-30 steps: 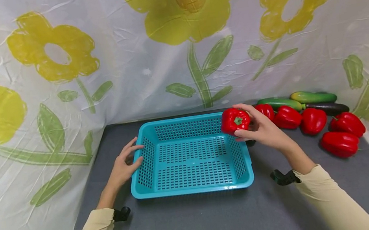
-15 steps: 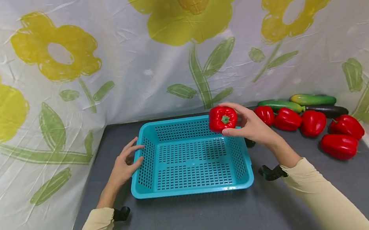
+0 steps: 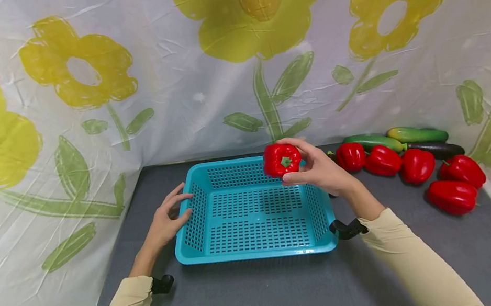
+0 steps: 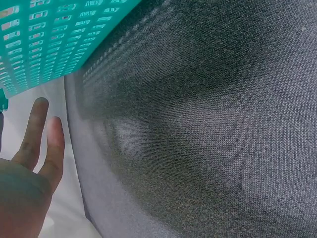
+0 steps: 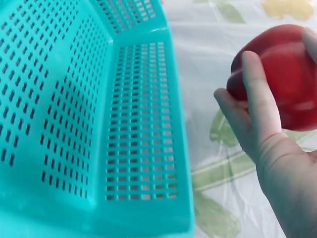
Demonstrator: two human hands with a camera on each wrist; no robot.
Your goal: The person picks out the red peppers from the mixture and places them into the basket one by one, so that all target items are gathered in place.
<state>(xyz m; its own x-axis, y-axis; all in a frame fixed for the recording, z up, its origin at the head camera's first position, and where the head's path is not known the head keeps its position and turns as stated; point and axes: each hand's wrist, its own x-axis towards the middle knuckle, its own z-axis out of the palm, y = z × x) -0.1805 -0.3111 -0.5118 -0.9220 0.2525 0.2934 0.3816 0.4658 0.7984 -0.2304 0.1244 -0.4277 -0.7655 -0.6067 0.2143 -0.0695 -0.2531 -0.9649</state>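
In the head view a red bell pepper (image 3: 281,160) with a green stem is held up in my right hand (image 3: 316,168), over the far right part of a turquoise plastic basket (image 3: 260,254). The right wrist view shows my fingers wrapped against the side of that bell pepper (image 5: 285,77), above the level of the basket rim (image 5: 181,129). My left hand (image 3: 167,217) stays at the basket's left side, fingertips right at the rim. Two of its fingers (image 4: 37,124) reach out straight beside the perforated wall (image 4: 54,39) in the left wrist view.
Several red bell peppers (image 3: 417,166) lie right of the basket on the dark grey tabletop (image 3: 268,303). Behind them are a green zucchini (image 3: 372,142), a yellow-green one (image 3: 416,134) and a dark eggplant (image 3: 437,148). A flowered white sheet (image 3: 172,106) hangs behind.
My right hand has carried the bell pepper leftward, from above the basket's right rim to farther in over it. The left hand and the basket have stayed in place.
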